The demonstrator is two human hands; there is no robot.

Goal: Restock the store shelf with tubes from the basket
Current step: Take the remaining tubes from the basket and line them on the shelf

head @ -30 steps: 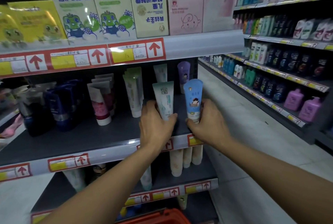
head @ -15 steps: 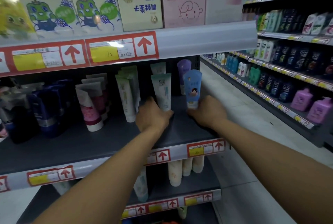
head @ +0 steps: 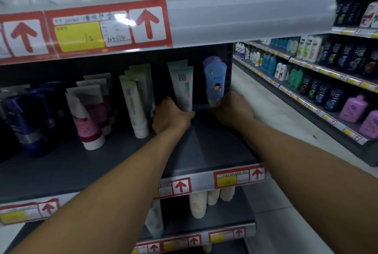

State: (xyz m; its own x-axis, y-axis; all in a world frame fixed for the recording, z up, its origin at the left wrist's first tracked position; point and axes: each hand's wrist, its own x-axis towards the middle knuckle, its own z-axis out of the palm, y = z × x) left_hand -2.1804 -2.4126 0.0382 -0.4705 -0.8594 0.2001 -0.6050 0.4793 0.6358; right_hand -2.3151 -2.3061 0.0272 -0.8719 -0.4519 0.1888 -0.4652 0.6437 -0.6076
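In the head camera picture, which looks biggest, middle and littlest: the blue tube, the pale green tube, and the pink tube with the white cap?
1. Pink tube with white cap: looks biggest, though it stands nearer the camera.
2 and 3. Pale green tube and blue tube: look too alike to rank, and the hands cover their bottoms, left hand, right hand.

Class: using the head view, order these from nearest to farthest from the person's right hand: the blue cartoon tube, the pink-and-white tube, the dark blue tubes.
1. Blue cartoon tube, held in the right hand.
2. Pink-and-white tube, left of centre.
3. Dark blue tubes, far left.
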